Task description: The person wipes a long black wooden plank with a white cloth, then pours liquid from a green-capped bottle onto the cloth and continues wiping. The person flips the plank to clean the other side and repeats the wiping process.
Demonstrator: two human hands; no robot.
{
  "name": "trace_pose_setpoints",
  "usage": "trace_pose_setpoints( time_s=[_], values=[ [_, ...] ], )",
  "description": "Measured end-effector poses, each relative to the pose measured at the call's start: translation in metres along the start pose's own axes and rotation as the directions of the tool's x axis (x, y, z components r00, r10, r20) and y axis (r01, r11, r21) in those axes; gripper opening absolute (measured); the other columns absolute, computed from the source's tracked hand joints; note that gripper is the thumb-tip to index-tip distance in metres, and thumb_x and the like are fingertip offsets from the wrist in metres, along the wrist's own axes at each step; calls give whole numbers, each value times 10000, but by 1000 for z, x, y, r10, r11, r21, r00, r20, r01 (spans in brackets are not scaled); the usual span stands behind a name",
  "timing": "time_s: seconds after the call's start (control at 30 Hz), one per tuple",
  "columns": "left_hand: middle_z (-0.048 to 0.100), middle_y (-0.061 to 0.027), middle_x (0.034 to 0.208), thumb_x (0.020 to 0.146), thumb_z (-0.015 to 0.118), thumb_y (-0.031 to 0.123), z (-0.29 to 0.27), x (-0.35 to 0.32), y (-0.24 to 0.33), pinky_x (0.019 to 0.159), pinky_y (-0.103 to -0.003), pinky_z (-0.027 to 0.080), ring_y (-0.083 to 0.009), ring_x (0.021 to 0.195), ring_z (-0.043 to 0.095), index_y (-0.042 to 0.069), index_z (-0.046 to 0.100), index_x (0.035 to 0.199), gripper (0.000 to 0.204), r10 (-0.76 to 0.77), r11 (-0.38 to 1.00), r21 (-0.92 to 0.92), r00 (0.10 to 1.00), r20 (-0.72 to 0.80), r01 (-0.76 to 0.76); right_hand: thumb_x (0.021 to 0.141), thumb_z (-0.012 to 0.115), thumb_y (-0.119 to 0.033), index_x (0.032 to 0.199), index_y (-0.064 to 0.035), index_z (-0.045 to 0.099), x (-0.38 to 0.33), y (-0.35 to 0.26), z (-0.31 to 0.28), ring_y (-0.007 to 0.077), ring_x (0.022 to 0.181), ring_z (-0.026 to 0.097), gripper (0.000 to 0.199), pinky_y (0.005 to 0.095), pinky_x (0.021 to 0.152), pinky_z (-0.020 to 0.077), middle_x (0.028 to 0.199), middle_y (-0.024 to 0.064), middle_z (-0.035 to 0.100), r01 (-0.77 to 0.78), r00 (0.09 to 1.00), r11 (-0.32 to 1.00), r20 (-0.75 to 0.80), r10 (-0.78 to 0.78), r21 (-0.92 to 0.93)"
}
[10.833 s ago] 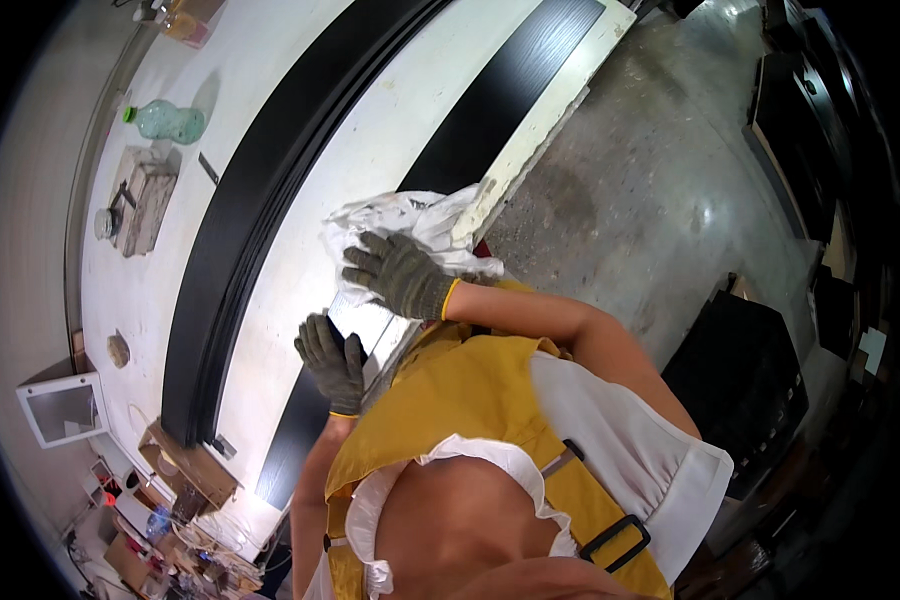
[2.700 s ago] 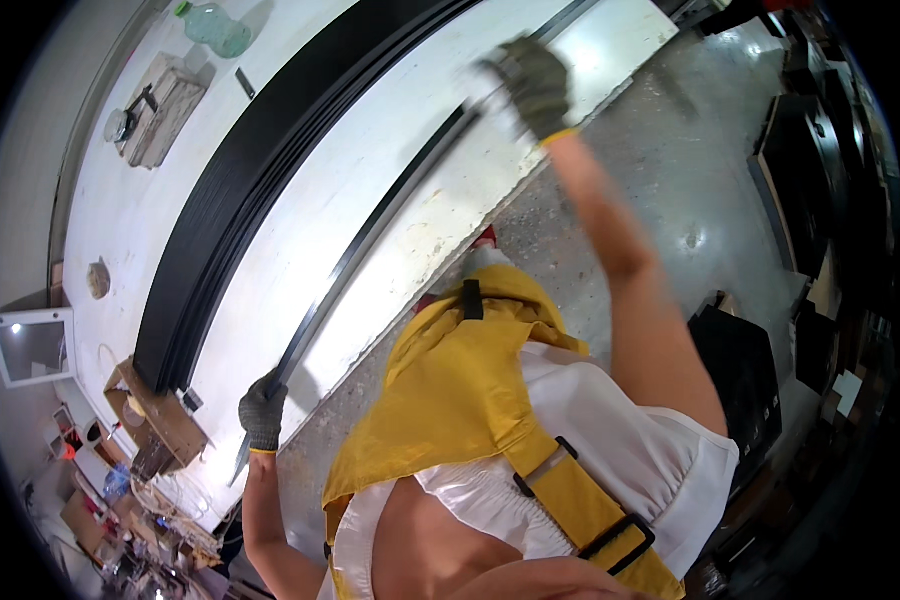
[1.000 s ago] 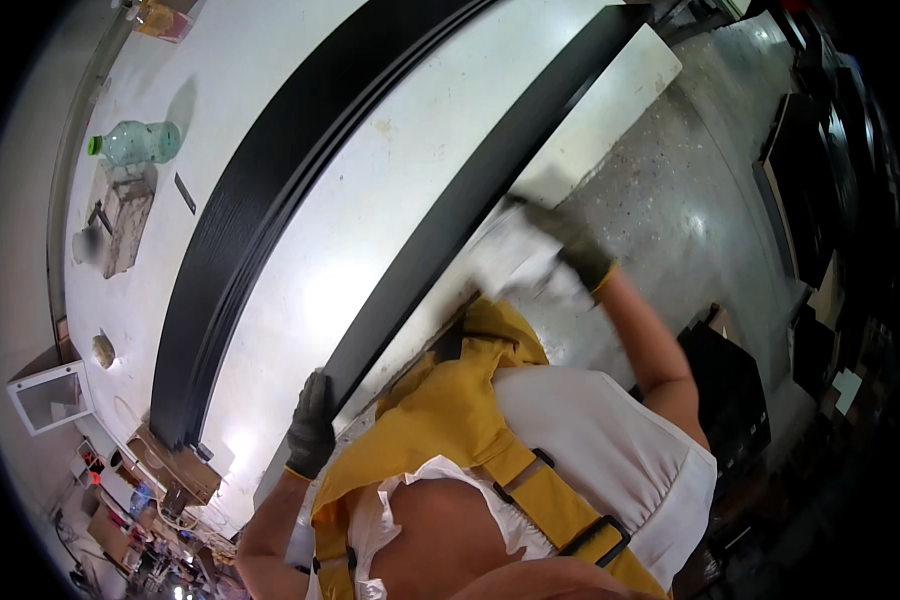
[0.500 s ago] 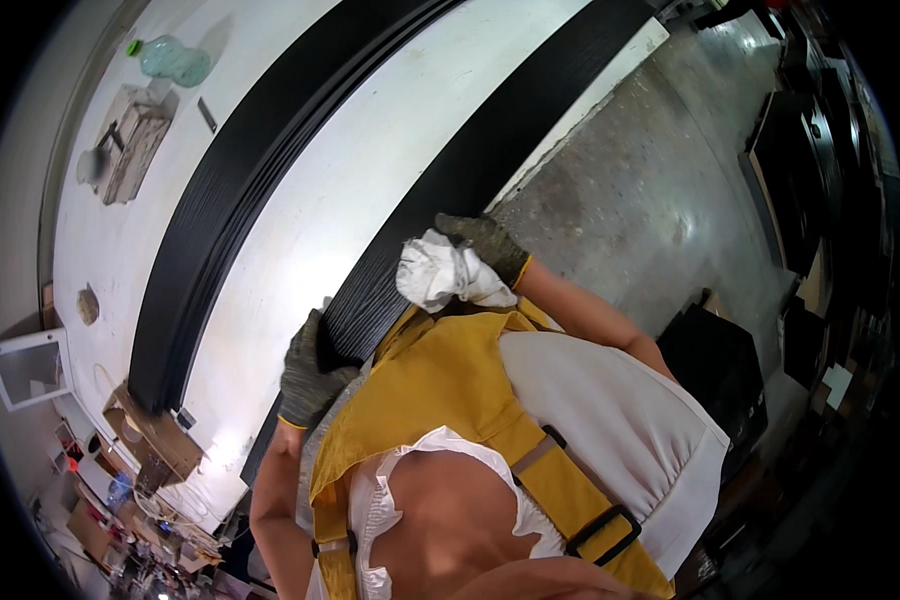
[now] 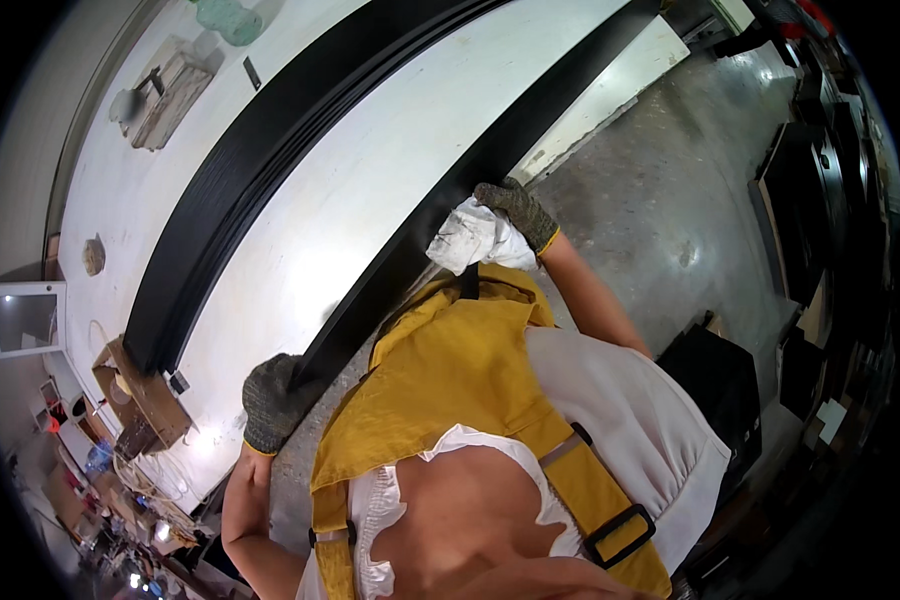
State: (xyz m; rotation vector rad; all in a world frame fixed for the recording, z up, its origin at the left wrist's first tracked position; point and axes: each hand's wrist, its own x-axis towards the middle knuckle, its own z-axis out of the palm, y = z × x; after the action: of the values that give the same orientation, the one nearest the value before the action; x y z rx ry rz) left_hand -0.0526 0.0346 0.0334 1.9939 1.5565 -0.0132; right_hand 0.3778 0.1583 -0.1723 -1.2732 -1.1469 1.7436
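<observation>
While their left hand (image 5: 278,402) grips a black board (image 5: 400,268), the right hand (image 5: 516,212) farther along clutches a scrunched-up white rag (image 5: 473,237) against it.

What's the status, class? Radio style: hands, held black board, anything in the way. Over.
Left hand gripping black board at one end. Right hand holding white cloth at its edge. Stacked black boards lie apart; nothing seen blocking.

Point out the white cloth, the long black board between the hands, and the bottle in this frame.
White cloth (image 5: 462,238): head view, its crumpled middle.
Black board (image 5: 395,270): head view, its dark surface between the gloves.
Bottle (image 5: 230,19): head view, its pale green body.
</observation>
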Motion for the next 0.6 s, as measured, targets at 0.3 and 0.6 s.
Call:
trace_pose_setpoints(
  time_s=[0.3, 0.6],
  values=[
    [658, -98, 811, 767, 754, 225, 24, -3, -37, 629, -427, 508, -304, 731, 645, 143, 721, 1071, 316, -11, 965, 260, 993, -115, 41, 882, 661, -434, 1088, -140, 731, -3, -57, 37, 303, 1096, 627, 365, 391, 982, 475, 1168, 122, 681, 89, 931, 791, 334, 150, -605],
    [591, -77, 737, 747, 764, 177, 84, -20, -62, 643, -422, 478, -297, 682, 588, 148, 724, 1066, 323, 0, 994, 106, 958, -286, 32, 879, 712, -253, 1297, -96, 579, -39, -120, 136, 277, 1106, 606, 466, 436, 930, 501, 1254, 128, 589, 735, 601, 412, 237, -763, -538]
  ],
)
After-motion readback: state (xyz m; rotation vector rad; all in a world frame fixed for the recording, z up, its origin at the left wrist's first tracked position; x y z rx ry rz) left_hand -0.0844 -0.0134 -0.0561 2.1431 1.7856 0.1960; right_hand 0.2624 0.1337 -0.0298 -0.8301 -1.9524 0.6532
